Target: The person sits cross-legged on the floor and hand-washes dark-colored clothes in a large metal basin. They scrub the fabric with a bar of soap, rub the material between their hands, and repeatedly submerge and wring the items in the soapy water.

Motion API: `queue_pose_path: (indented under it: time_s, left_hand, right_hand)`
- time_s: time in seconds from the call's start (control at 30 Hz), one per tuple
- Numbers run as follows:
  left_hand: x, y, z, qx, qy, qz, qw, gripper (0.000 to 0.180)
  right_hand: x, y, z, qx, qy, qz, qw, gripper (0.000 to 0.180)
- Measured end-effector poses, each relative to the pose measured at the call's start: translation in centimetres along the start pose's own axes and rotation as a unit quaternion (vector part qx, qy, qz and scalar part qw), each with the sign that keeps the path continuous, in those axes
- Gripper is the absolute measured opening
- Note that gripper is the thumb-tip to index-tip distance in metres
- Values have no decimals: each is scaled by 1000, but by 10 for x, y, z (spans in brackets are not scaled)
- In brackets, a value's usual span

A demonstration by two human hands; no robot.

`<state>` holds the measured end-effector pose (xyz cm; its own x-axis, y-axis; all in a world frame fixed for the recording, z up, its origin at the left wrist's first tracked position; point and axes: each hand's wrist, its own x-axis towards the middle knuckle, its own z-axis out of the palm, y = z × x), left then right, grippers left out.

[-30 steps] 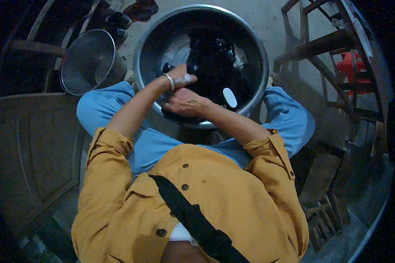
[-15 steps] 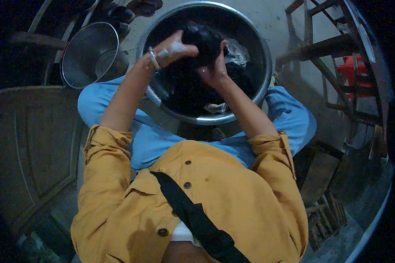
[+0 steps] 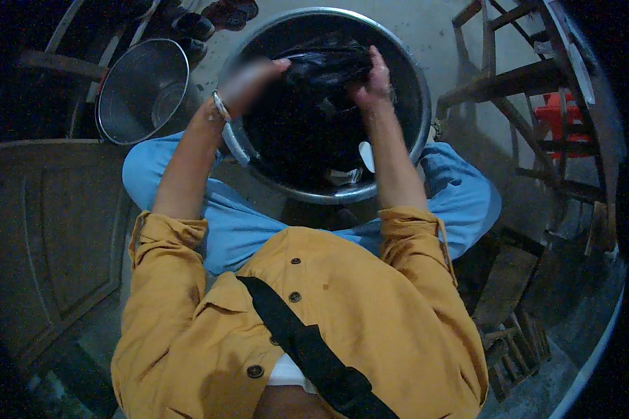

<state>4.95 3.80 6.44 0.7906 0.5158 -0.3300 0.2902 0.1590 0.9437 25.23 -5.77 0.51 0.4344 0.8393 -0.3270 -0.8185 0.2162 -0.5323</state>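
A large round metal basin (image 3: 241, 150) sits between my bent legs with dark cloth in it. Between my hands, over the basin, a wet, shiny black cloth (image 3: 321, 61) is spread out wide. My left hand (image 3: 255, 80), smeared by motion and with a bracelet at its wrist, grips the cloth's left side with the thumb on top. My right hand (image 3: 374, 82) is closed on the right side, its fingers partly hidden by the cloth. Near my right forearm, a small white oval patch (image 3: 367, 157) and a pale piece (image 3: 344, 175) show among the dark cloth.
An empty-looking metal bucket (image 3: 143, 94) leans at the left, by shoes (image 3: 192, 26) on the floor. A wooden panel (image 3: 63, 230) stands left of me. On the right are a wooden frame (image 3: 517, 77), a red plastic thing (image 3: 562, 122) and a slatted wooden piece (image 3: 517, 349).
My hands have moved apart, the left one leftward and the right one rightward. The black cloth, bunched up before, is now spread between them. The pale crumpled piece at the right is now hidden.
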Motion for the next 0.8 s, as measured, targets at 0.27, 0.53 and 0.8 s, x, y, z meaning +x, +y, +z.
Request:
queue_pose_path:
  time_s: [0.27,0.53,0.8]
  left_hand:
    - [37,-56,-25,-27,100,26,994,38]
    - [23,-52,-43,-146,134,-35,980,40]
    - [-15,22,-57,-320,99,56,941,31]
  right_hand:
    - [-20,-43,-34,-285,49,75,954,46]
    - [-30,-84,-23,-311,51,47,948,33]
    - [-35,-109,-86,-327,172,10,929,44]
